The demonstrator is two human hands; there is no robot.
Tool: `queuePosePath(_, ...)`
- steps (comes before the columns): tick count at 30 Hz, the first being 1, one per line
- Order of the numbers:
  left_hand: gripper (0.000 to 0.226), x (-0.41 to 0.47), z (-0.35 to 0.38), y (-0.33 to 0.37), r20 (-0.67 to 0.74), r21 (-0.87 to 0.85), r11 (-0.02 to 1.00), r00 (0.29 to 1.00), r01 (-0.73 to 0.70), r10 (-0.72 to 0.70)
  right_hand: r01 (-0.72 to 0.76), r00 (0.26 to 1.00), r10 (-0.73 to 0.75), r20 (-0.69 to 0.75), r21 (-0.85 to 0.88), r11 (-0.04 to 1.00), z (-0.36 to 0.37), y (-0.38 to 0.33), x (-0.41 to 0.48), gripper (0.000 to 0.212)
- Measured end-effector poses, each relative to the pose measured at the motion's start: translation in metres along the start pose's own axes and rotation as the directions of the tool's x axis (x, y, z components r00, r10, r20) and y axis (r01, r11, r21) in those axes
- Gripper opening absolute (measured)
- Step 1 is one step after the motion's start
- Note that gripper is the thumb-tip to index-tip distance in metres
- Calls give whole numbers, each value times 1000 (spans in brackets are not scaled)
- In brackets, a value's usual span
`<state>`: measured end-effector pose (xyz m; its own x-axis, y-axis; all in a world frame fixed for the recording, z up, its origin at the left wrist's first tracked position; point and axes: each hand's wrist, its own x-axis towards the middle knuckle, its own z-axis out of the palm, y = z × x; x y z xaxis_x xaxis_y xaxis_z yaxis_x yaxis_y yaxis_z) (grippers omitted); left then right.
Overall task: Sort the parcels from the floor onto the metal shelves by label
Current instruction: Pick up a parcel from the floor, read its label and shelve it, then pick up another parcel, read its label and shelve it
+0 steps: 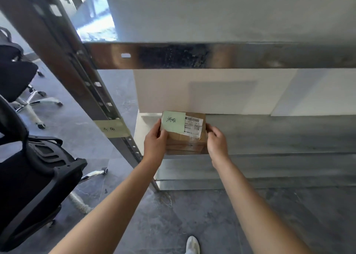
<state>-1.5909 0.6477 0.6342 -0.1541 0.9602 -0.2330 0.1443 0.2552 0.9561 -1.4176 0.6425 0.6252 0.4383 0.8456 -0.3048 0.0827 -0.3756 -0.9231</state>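
A small brown cardboard parcel point(189, 140) sits at the left end of the lower metal shelf point(279, 134). On its top are a pale green handwritten note and a white barcode label. My left hand point(155, 140) grips the parcel's left side, thumb on the green note. My right hand point(216, 140) holds its right side. A green tape tag point(111, 128) with similar handwriting wraps the shelf's upright post at this level. The upper shelf point(212, 55) above carries nothing that I can see.
Black office chairs point(32, 176) on castors stand to the left of the rack, close to the post. A white wall backs the shelves. The floor is dark grey tile, and my white shoe point(192, 245) shows at the bottom edge.
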Motion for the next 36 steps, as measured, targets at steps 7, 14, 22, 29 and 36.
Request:
queuePosePath(7,50,-31,-10,17,-26,133,979,987,-154,158,183,983,-180,37,-131,974,-20,-17,-41,43)
queuePosePath(14,56,-77,18,56,288,291,720,775,-630,562,389,915,-403,-21,-223,894,-40,-33,-82,49)
queuePosePath(22,65,-121,69,102,452,413,381,549,-827,703,441,849,-522,-84,-432,787,-115,-60,-116,53)
queuePosePath(29,63,-164,132,152,492,337,280,422,-899,762,424,752,-602,-269,-503,753,-198,-98,-128,52)
queuePosePath(36,60,-212,220,193,511,309,151,298,-939,807,389,679,-656,-329,-597,702,-299,-102,-136,58)
